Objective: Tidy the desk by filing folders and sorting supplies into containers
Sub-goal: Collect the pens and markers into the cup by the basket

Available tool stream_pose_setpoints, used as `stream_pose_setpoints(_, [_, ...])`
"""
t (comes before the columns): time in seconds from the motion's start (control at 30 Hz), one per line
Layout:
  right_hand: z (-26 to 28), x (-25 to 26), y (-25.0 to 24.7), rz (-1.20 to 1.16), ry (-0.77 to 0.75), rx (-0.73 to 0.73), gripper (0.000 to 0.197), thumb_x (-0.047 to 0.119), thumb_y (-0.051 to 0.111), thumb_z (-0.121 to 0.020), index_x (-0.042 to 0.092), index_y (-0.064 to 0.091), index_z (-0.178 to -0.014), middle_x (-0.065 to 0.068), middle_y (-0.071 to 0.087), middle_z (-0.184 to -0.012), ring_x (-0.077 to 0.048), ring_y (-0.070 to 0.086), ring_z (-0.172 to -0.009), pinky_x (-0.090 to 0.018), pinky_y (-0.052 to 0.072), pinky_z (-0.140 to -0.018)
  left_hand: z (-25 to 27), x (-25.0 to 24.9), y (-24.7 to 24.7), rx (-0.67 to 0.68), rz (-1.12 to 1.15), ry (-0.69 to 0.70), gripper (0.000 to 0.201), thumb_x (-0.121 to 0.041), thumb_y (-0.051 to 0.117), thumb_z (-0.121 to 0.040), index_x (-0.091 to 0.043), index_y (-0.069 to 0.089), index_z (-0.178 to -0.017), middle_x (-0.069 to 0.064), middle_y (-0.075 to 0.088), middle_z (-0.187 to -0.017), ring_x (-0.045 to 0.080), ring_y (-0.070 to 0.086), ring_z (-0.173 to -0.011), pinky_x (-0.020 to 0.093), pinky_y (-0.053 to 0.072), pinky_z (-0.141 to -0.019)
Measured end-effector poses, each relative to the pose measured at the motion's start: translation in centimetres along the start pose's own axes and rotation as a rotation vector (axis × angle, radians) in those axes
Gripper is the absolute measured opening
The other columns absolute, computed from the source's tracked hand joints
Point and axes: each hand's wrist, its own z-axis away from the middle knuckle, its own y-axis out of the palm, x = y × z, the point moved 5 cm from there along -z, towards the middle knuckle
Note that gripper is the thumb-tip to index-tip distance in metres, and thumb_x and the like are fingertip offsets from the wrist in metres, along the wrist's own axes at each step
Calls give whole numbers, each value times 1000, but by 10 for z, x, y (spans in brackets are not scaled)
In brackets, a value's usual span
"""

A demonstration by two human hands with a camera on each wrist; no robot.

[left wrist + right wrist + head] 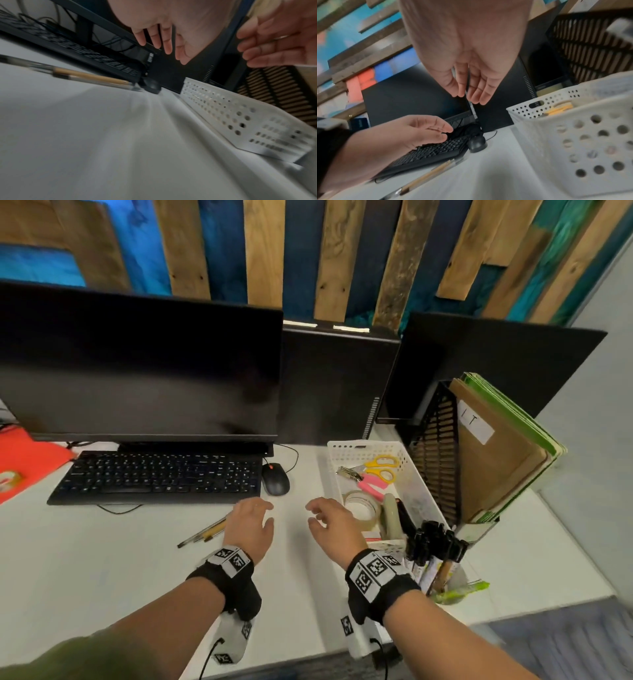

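Observation:
Both hands hover empty above the white desk [137, 559]. My left hand [251, 525] has relaxed fingers, just right of several pens and pencils [203, 532] lying loose on the desk. My right hand [330, 523] is also relaxed, beside the left wall of the white perforated basket [334, 460]. That basket holds yellow scissors [382, 465], a pink tool [373, 486] and tape rolls [361, 505]. A black file rack [435, 453] at the right holds brown and green folders [496, 457]. In the left wrist view the pencils [89, 75] and basket [240, 119] show.
A black keyboard [161, 477], mouse [275, 478] and monitor [137, 371] fill the back left. An orange folder [24, 460] with a tape roll [7, 479] on it lies at the far left. A clear cup of pens [442, 566] stands near the desk's front right edge.

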Motion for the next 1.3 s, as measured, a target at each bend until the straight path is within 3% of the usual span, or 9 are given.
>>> stream_pose_setpoints(0.23, [-26, -10, 64, 46, 139, 182, 26, 11, 52, -88, 11, 57, -113, 2, 50, -101, -13, 50, -83, -20, 41, -80, -19, 80, -19, 74, -75, -212, 28, -27, 47, -93, -22, 59, -119, 0, 57, -125, 22, 46, -118, 34, 40, -96])
stream_pose_setpoints(0.57, [-54, -8, 118, 66, 253, 307, 35, 18, 51, -91, 14, 50, -126, -9, 56, -119, -14, 47, -91, -17, 34, -81, -35, 121, -9, 397, -69, -314, 36, -30, 49, -91, -23, 50, -126, 4, 54, -126, 21, 52, -115, 31, 44, -97])
stream_pose_setpoints(0.7, [-64, 3, 133, 60, 235, 326, 43, 17, 47, -93, 25, 45, -134, -9, 55, -120, -21, 52, -111, -18, 34, -88, -40, 114, -6, 494, -86, -270, 28, -36, 50, -88, -20, 60, -109, 1, 62, -96, 21, 61, -98, 28, 47, -82])
stream_pose_setpoints(0.77, [-67, 9, 142, 80, 207, 352, 42, 16, 45, -93, 25, 47, -135, -12, 54, -119, -22, 52, -108, -20, 34, -91, -41, 108, -2, 518, -63, -251, 25, -41, 53, -86, -19, 61, -96, 2, 62, -86, 19, 62, -86, 27, 48, -77])
stream_pose_setpoints(0.87, [-71, 6, 154, 62, 191, 345, 38, 21, 43, -88, 20, 61, -121, -14, 54, -103, -18, 49, -86, -19, 34, -85, -42, 102, 2, 548, -62, -228, 18, -35, 59, -82, -20, 63, -91, 1, 63, -92, 16, 56, -80, 26, 48, -74])
stream_pose_setpoints(1.03, [-73, -4, 143, 162, 321, 258, 26, 19, 46, -93, 18, 58, -116, -2, 38, -100, -22, 50, -81, -20, 39, -87, -44, 102, 6, 583, -42, -228, 13, -28, 62, -81, -20, 65, -90, 0, 64, -107, 17, 61, -95, 27, 50, -84])
stream_pose_setpoints(1.13, [-72, -4, 140, 189, 367, 231, 20, 26, 52, -91, 13, 55, -106, -3, 35, -102, -24, 50, -78, -24, 43, -82, -44, 100, 6, 567, -19, -247, 19, -34, 61, -81, -27, 51, -67, -2, 63, -101, 17, 60, -91, 27, 50, -84])
stream_pose_setpoints(1.2, [-70, -5, 138, 206, 401, 230, 17, 29, 55, -89, 14, 51, -96, -5, 35, -103, -25, 50, -81, -27, 45, -81, -45, 97, 7, 561, -10, -241, 22, -30, 61, -81, -27, 47, -65, 0, 64, -104, 19, 61, -98, 27, 49, -86])
stream_pose_setpoints(1.3, [-68, -7, 135, 320, 422, 258, 19, 18, 50, -88, 9, 52, -105, -12, 41, -116, -31, 54, -99, -32, 48, -87, -45, 91, 7, 553, -7, -226, 10, -26, 60, -82, -22, 52, -77, 3, 65, -109, 21, 61, -102, 28, 48, -87])
